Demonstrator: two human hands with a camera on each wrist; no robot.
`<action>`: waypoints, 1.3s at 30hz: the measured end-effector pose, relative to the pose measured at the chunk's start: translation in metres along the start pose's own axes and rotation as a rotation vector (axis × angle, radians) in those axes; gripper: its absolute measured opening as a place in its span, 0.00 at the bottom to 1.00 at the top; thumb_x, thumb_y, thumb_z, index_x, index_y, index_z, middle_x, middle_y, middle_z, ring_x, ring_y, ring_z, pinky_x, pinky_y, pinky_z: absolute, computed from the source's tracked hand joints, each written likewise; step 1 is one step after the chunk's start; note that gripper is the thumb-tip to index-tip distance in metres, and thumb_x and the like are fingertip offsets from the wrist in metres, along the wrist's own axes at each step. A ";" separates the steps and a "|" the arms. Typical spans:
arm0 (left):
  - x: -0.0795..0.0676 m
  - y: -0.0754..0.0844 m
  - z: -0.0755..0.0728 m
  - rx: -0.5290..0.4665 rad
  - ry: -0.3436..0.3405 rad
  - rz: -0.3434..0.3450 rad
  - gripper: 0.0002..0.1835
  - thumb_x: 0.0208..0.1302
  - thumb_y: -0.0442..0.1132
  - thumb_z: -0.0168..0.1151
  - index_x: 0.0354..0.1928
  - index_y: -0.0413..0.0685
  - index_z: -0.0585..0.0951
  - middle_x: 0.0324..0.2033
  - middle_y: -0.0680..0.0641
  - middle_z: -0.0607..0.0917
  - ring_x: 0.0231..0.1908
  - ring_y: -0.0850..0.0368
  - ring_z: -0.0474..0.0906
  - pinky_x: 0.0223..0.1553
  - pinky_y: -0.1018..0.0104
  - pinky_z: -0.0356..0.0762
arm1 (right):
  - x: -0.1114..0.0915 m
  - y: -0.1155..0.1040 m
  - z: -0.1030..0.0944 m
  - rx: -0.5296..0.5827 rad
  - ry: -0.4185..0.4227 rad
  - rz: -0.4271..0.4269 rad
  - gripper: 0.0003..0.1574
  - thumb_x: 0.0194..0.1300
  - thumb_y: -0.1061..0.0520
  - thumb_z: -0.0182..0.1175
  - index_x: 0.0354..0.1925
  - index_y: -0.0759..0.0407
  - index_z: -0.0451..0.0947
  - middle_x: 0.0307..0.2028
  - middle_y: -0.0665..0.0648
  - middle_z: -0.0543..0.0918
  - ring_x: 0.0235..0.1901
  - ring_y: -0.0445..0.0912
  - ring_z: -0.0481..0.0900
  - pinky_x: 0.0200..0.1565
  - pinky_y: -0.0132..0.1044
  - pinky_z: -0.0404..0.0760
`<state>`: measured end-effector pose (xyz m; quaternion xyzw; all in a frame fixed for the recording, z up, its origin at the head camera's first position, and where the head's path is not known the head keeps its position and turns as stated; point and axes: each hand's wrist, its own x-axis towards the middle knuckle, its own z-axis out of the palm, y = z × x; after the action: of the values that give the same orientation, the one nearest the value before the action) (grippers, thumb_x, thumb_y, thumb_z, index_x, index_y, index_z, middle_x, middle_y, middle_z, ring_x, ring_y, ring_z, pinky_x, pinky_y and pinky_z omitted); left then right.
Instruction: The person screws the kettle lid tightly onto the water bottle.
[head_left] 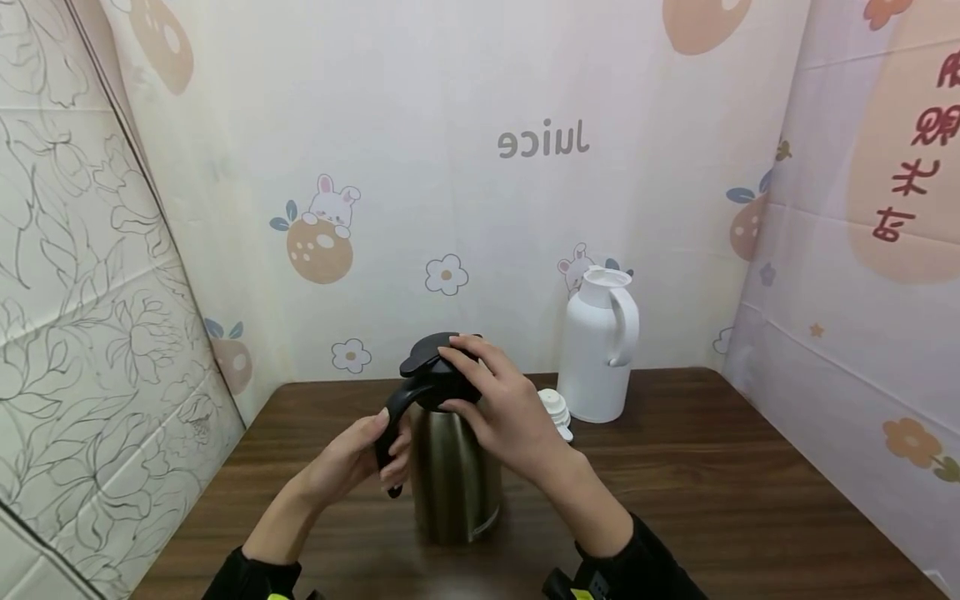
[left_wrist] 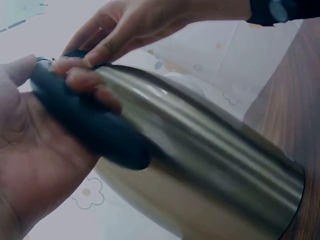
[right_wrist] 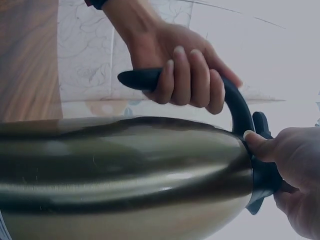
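A brass-coloured metal vacuum jug (head_left: 453,492) stands upright in front of me, with a black lid (head_left: 427,353) and a curved black handle (head_left: 403,398). My left hand (head_left: 341,462) grips that handle, the fingers wrapped round it in the right wrist view. From the other side my right hand (head_left: 517,417) holds the lid, fingers over its top and thumb at the collar just above the metal body. Part of the lid is hidden behind the right fingers.
Behind and to the right stands a white vacuum jug (head_left: 592,358), its handle facing right. A white stopper (head_left: 553,407) lies beside its base, partly covered by my right hand in the head view. Printed cloth (head_left: 450,208) hangs around the brown wooden table (head_left: 675,492).
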<state>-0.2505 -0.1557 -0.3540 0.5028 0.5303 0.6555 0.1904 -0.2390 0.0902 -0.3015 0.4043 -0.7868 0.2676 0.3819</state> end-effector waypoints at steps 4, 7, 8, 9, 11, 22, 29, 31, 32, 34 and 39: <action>0.001 0.001 0.004 0.009 -0.055 -0.043 0.24 0.82 0.44 0.20 0.39 0.28 0.60 0.24 0.36 0.67 0.26 0.47 0.70 0.30 0.59 0.75 | 0.000 0.006 0.000 -0.007 -0.031 -0.038 0.41 0.58 0.60 0.71 0.67 0.62 0.69 0.67 0.62 0.70 0.69 0.51 0.62 0.65 0.46 0.70; 0.004 0.001 0.010 0.024 -0.087 -0.044 0.20 0.83 0.40 0.24 0.44 0.28 0.61 0.28 0.31 0.70 0.32 0.47 0.75 0.36 0.56 0.80 | -0.001 0.009 -0.001 -0.006 -0.053 -0.053 0.42 0.60 0.60 0.70 0.69 0.63 0.67 0.69 0.63 0.68 0.70 0.52 0.60 0.66 0.47 0.69; 0.005 0.001 0.012 0.031 -0.098 -0.039 0.18 0.82 0.37 0.25 0.45 0.28 0.61 0.30 0.30 0.71 0.33 0.45 0.75 0.37 0.54 0.81 | -0.001 0.010 -0.001 -0.003 -0.059 -0.053 0.42 0.60 0.61 0.70 0.70 0.63 0.66 0.69 0.63 0.67 0.70 0.52 0.59 0.66 0.48 0.69; 0.007 0.001 0.014 0.043 -0.104 -0.037 0.15 0.82 0.35 0.26 0.46 0.28 0.61 0.31 0.29 0.72 0.34 0.42 0.76 0.38 0.52 0.81 | 0.000 0.011 -0.001 0.000 -0.064 -0.052 0.42 0.61 0.61 0.69 0.70 0.63 0.65 0.70 0.63 0.67 0.70 0.52 0.58 0.66 0.48 0.69; 0.009 0.001 0.019 0.068 -0.110 -0.032 0.11 0.81 0.30 0.28 0.47 0.29 0.62 0.32 0.28 0.73 0.35 0.37 0.75 0.40 0.49 0.81 | 0.000 0.012 -0.001 0.008 -0.074 -0.048 0.42 0.62 0.61 0.68 0.71 0.64 0.63 0.70 0.63 0.65 0.71 0.52 0.57 0.66 0.48 0.68; 0.017 -0.002 0.033 0.140 -0.060 0.013 0.10 0.80 0.29 0.29 0.44 0.30 0.62 0.24 0.34 0.63 0.24 0.39 0.63 0.30 0.56 0.72 | -0.003 0.017 0.000 0.033 -0.094 -0.016 0.44 0.65 0.60 0.65 0.74 0.59 0.58 0.73 0.58 0.61 0.72 0.50 0.54 0.68 0.49 0.66; 0.018 0.000 0.037 0.127 -0.069 0.023 0.08 0.81 0.30 0.32 0.43 0.31 0.61 0.25 0.35 0.61 0.26 0.43 0.63 0.29 0.49 0.67 | -0.018 0.027 -0.004 0.060 -0.094 0.056 0.45 0.70 0.53 0.59 0.77 0.54 0.50 0.75 0.56 0.56 0.71 0.47 0.55 0.65 0.53 0.70; 0.018 0.000 0.038 0.124 -0.066 0.025 0.08 0.80 0.31 0.33 0.43 0.31 0.60 0.25 0.35 0.61 0.26 0.43 0.63 0.29 0.48 0.67 | -0.025 0.034 -0.006 0.079 -0.075 0.079 0.41 0.72 0.52 0.57 0.76 0.53 0.53 0.73 0.56 0.61 0.69 0.47 0.59 0.63 0.53 0.71; 0.018 0.000 0.038 0.126 -0.061 0.024 0.08 0.80 0.30 0.33 0.43 0.31 0.61 0.25 0.35 0.61 0.26 0.43 0.63 0.29 0.48 0.67 | -0.029 0.038 -0.007 0.086 -0.069 0.091 0.39 0.72 0.52 0.56 0.76 0.53 0.55 0.71 0.55 0.63 0.68 0.46 0.62 0.62 0.53 0.72; 0.017 -0.001 0.039 0.135 -0.047 0.031 0.07 0.80 0.29 0.33 0.43 0.31 0.61 0.25 0.35 0.62 0.25 0.42 0.63 0.29 0.48 0.68 | -0.038 0.048 -0.009 0.088 -0.067 0.115 0.34 0.73 0.52 0.55 0.73 0.51 0.60 0.67 0.53 0.68 0.61 0.44 0.70 0.57 0.50 0.77; 0.017 -0.007 0.045 0.147 0.045 0.070 0.10 0.80 0.30 0.30 0.42 0.30 0.62 0.23 0.35 0.61 0.23 0.46 0.63 0.24 0.49 0.66 | -0.065 0.073 -0.011 0.077 -0.155 0.186 0.22 0.74 0.50 0.54 0.63 0.50 0.72 0.51 0.48 0.78 0.43 0.37 0.77 0.40 0.39 0.84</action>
<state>-0.2209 -0.1175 -0.3551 0.5189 0.5630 0.6323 0.1181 -0.2713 0.1645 -0.3565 0.3634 -0.8372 0.2998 0.2778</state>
